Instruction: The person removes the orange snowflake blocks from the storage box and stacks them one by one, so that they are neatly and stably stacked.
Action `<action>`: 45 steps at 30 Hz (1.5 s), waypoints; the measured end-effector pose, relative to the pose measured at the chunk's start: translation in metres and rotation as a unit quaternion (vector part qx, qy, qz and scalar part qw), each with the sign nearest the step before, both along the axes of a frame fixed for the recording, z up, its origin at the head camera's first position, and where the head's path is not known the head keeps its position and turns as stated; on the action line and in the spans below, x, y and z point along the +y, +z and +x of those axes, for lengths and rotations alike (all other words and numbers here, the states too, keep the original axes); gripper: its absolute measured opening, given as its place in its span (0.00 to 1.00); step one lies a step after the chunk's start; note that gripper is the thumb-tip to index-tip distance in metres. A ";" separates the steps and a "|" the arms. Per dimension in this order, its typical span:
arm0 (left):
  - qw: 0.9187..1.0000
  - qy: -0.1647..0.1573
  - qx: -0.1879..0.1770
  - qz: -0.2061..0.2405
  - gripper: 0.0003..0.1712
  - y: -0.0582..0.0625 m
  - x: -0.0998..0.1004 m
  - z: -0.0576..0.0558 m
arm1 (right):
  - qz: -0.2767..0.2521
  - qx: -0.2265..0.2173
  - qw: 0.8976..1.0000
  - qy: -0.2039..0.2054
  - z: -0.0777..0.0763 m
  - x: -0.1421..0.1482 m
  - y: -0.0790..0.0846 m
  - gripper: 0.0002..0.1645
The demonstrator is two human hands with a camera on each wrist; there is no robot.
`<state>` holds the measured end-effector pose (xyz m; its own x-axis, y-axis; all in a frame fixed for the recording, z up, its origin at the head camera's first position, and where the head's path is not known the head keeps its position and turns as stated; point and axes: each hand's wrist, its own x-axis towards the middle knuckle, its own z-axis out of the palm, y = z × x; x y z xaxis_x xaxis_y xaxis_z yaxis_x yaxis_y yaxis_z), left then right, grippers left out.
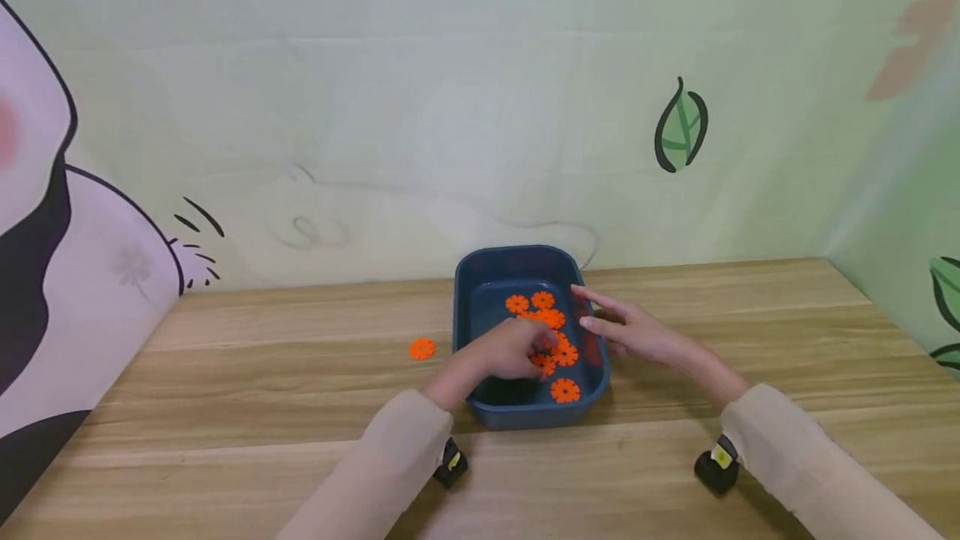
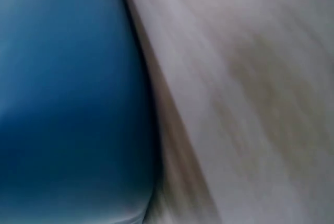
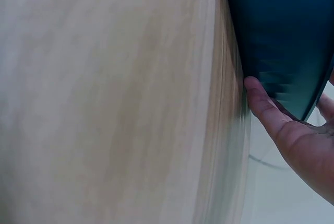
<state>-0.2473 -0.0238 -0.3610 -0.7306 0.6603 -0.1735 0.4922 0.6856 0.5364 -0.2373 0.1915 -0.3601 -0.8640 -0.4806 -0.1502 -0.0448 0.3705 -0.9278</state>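
A dark blue rectangular bin (image 1: 536,417) stands on the wooden table, with several orange notched plastic discs (image 1: 566,391) lying in it. My left hand (image 1: 510,348) reaches over the bin's left wall, its fingers curled down among the discs near the middle. Whether it pinches one cannot be told. My right hand (image 1: 637,332) is at the bin's right wall, fingers extended, with the index fingertip at the rim. In the right wrist view one finger (image 3: 266,109) rests along the bin's outer side (image 3: 282,31). Only the bin's outer wall (image 2: 73,88) shows in the left wrist view, without the hand.
One more orange disc (image 1: 422,348) lies on the table (image 1: 300,390), left of the bin. Behind the table rises a pale green wall (image 1: 450,148) with cartoon drawings, close to the bin's far end. A black wrist camera (image 1: 717,469) hangs under the right sleeve.
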 end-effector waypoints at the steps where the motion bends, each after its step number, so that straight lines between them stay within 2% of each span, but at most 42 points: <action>1: 1.000 -0.002 0.006 -0.008 0.24 -0.001 0.001 0.000 | 0.002 0.001 1.000 0.000 0.000 0.000 0.000 0.37; 8: 0.999 -0.002 0.030 -0.042 0.20 -0.003 0.006 0.000 | -0.006 -0.013 1.000 -0.008 0.002 0.001 -0.001 0.37; 16: 0.999 0.000 0.034 -0.043 0.15 -0.003 0.006 0.002 | 0.006 -0.012 1.000 -0.013 0.000 0.002 -0.004 0.37; 21: 0.998 -0.022 0.048 -0.018 0.11 -0.002 0.005 0.004 | 0.006 -0.007 1.000 -0.010 -0.001 0.003 -0.005 0.37; 28: 0.997 -0.029 0.059 0.047 0.11 0.002 -0.002 0.006 | 0.004 -0.010 1.000 -0.006 -0.001 0.002 -0.004 0.37; 36: 0.992 -0.019 0.010 0.122 0.14 0.007 -0.011 0.012 | -0.013 -0.019 1.000 -0.005 0.000 0.001 -0.004 0.37; 40: 0.991 -0.012 0.000 0.134 0.16 0.011 -0.018 0.013 | -0.018 -0.025 0.999 -0.008 0.000 0.000 -0.004 0.37; 45: 0.992 0.002 0.013 0.122 0.21 0.018 -0.027 0.014 | -0.025 -0.035 0.999 -0.012 0.000 -0.001 -0.003 0.37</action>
